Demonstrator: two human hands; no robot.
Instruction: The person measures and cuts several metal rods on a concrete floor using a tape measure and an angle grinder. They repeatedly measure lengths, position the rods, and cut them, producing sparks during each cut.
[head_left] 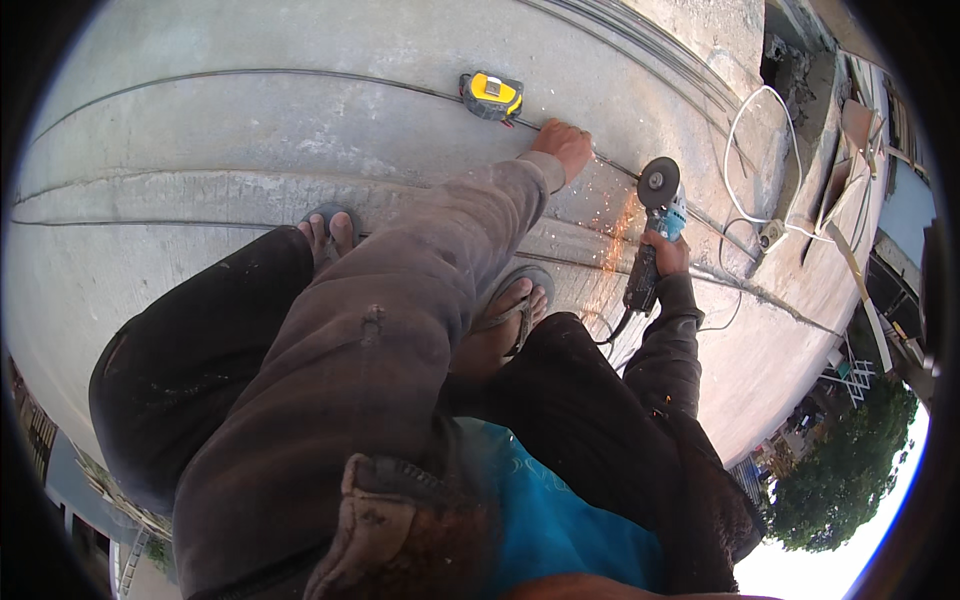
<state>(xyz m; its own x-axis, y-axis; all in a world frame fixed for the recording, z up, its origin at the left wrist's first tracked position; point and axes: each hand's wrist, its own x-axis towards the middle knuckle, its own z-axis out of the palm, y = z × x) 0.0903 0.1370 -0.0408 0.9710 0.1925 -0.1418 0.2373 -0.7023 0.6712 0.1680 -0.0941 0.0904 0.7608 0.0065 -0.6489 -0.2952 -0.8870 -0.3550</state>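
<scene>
In my right hand (pixel 668 253) is an angle grinder (pixel 645 275), my fingers wrapped round its dark body. The grinder's dark cutting disc (pixel 656 182) meets a thin steel rod (pixel 618 165) on the concrete. Orange sparks (pixel 615 240) spray from the disc back toward my feet. My left hand (pixel 566 146) is closed on the same rod, a short way left of the disc, pressing it to the floor. Just beyond that hand, a yellow and black tape measure (pixel 493 96) rests on the rod.
More thin rods (pixel 640 40) run along the far side. A white cable (pixel 735 130) loops near a socket block (pixel 772 236) on the right, beside scrap boards (pixel 850 150). My sandalled foot (pixel 520 300) is close to the sparks; the grinder's cord (pixel 618 328) trails nearby.
</scene>
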